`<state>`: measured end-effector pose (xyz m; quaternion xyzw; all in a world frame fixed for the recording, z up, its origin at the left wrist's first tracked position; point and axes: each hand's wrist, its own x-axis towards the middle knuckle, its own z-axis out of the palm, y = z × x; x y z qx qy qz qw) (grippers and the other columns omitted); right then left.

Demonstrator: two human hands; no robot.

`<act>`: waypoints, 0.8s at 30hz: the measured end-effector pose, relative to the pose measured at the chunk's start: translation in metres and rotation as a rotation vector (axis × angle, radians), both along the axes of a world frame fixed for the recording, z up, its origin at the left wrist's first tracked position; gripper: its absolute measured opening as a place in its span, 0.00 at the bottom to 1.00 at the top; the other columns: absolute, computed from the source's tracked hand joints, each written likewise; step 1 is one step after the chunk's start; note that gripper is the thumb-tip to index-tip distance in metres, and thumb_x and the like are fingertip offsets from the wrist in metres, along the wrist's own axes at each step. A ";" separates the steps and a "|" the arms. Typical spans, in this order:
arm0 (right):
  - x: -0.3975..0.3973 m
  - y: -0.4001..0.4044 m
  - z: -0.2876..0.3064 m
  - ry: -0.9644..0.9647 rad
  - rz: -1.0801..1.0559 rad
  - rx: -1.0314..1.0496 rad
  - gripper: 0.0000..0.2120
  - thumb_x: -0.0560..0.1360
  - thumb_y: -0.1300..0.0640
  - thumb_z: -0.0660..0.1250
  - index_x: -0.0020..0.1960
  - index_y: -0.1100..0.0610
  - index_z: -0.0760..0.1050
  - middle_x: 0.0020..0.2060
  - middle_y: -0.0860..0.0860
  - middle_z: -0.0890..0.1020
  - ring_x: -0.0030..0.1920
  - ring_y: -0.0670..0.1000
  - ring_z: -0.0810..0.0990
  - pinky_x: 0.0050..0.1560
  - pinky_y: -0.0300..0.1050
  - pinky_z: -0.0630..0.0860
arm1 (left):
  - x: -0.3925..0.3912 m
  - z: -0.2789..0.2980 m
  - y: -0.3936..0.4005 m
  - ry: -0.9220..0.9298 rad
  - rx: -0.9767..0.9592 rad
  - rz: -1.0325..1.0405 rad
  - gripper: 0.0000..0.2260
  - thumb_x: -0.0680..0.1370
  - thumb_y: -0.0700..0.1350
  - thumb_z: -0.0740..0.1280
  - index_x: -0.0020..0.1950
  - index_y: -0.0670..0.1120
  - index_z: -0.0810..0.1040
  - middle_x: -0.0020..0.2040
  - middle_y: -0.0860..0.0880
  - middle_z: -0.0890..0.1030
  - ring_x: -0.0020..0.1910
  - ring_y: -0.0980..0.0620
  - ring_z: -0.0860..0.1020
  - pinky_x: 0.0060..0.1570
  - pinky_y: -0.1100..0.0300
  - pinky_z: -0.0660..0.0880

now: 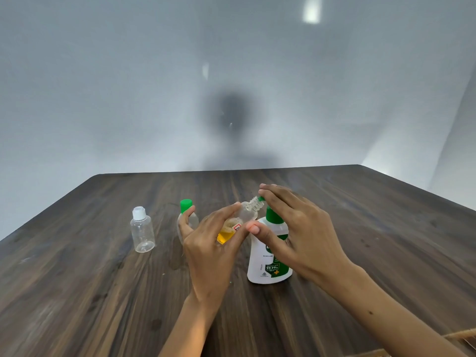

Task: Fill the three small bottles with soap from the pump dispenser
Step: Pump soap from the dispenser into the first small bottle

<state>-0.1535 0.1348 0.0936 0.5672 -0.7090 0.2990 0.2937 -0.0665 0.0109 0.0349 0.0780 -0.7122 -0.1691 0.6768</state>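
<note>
Dark wooden table [360,228] mid-frame: left hand [211,248] pinches the light, slippery small bottle [240,220] round its belly, right hand [296,228] pressing the pump dispenser [270,258].

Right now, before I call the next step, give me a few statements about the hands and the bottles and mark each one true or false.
1. The left hand holds a small uncapped bottle tilted toward the pump dispenser. True.
2. The held bottle is empty. False: yellow soap sits in its lower end.
3. The right hand rests flat on the table. False: it is over the top of the dispenser, fingers on the pump head.
4. A clear bottle with a white cap stands alone to the left, and looks empty. True.
5. The bottle with the green cap lies on its side. False: it stands upright behind the left hand.
</note>
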 end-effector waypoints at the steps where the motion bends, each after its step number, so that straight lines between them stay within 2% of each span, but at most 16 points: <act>1: 0.000 0.000 -0.002 -0.004 -0.002 0.001 0.38 0.75 0.30 0.47 0.62 0.58 0.77 0.61 0.51 0.78 0.60 0.50 0.78 0.56 0.44 0.73 | 0.000 -0.001 0.000 -0.004 0.003 0.002 0.18 0.77 0.59 0.66 0.51 0.45 0.83 0.46 0.58 0.82 0.48 0.70 0.76 0.61 0.35 0.67; 4: -0.001 0.002 0.000 0.030 -0.002 0.008 0.37 0.76 0.31 0.48 0.63 0.58 0.76 0.62 0.51 0.78 0.61 0.50 0.76 0.59 0.44 0.71 | 0.000 -0.001 0.000 -0.002 0.006 0.003 0.16 0.76 0.58 0.67 0.51 0.47 0.82 0.46 0.59 0.81 0.48 0.72 0.75 0.61 0.35 0.67; 7: -0.003 0.003 0.007 0.075 -0.009 0.024 0.36 0.76 0.32 0.48 0.64 0.59 0.76 0.63 0.52 0.77 0.64 0.50 0.75 0.63 0.46 0.67 | 0.001 0.002 0.002 0.009 -0.002 0.007 0.20 0.77 0.61 0.64 0.51 0.46 0.83 0.47 0.60 0.81 0.47 0.68 0.77 0.61 0.34 0.68; 10: -0.004 0.001 0.005 0.064 -0.015 0.017 0.36 0.76 0.32 0.49 0.62 0.59 0.77 0.61 0.52 0.79 0.62 0.51 0.76 0.61 0.48 0.71 | 0.001 0.002 0.001 0.008 0.000 0.004 0.19 0.77 0.61 0.64 0.51 0.46 0.82 0.48 0.60 0.81 0.48 0.68 0.77 0.61 0.33 0.68; 15: -0.003 0.001 0.002 0.047 -0.007 0.026 0.37 0.76 0.31 0.48 0.62 0.58 0.77 0.61 0.51 0.79 0.61 0.51 0.77 0.60 0.47 0.73 | 0.001 -0.001 -0.001 0.011 -0.003 0.005 0.16 0.76 0.58 0.66 0.52 0.46 0.82 0.48 0.59 0.81 0.51 0.75 0.74 0.60 0.33 0.68; 19: -0.005 0.002 0.009 0.062 0.002 0.024 0.37 0.76 0.31 0.46 0.64 0.58 0.76 0.63 0.51 0.77 0.62 0.51 0.76 0.63 0.46 0.67 | 0.002 0.004 0.002 0.026 -0.011 0.014 0.21 0.76 0.62 0.64 0.50 0.45 0.83 0.47 0.59 0.81 0.47 0.69 0.76 0.59 0.33 0.68; 24: -0.003 -0.001 0.001 0.004 0.004 0.004 0.37 0.76 0.30 0.47 0.62 0.58 0.77 0.61 0.50 0.79 0.60 0.50 0.77 0.57 0.43 0.72 | 0.001 0.003 0.001 0.015 -0.001 0.006 0.18 0.77 0.60 0.65 0.51 0.47 0.82 0.48 0.59 0.81 0.49 0.72 0.75 0.61 0.34 0.68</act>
